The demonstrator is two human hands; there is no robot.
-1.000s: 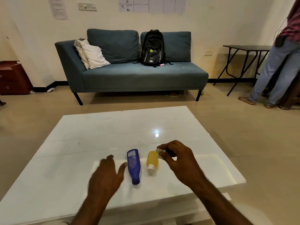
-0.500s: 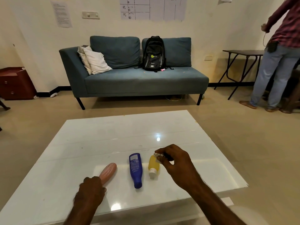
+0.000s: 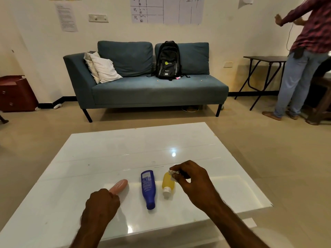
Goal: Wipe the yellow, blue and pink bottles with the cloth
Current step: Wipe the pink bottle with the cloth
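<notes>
Fingers [image 3: 186,167] of our right hand [image 3: 195,183] are curled tight, pinching the bunched cloth [image 3: 173,173] between thumb and fingertips. The wad touches the far end of the yellow bottle [image 3: 168,184]. Our left hand [image 3: 100,206] is closed in a fist round the near end of the pink bottle [image 3: 119,186], whose far end pokes out ahead of the knuckles. All three bottles lie flat on the table [image 3: 125,149], side by side and apart. The pink one is on the left, the blue bottle [image 3: 147,187] is in the middle, and the yellow one is on the right with its white cap toward us.

We judge the step in hand to be the wipe of the yellow bottle, beginning at its base. To do it well we want more cloth showing, because so little peeks out of the pinch that our knuckles may do the rubbing instead. We draw the cloth along the body toward the cap in long strokes and press lightly, since a round bottle lying loose on a glossy top will likely roll or skid toward the blue one. Our left hand is busy with the pink bottle, so nothing steadies the yellow one. Either we let go of the pink and pin the yellow bottle by its cap, or we lift the yellow bottle and turn it so the underside gets wiped too.
</notes>
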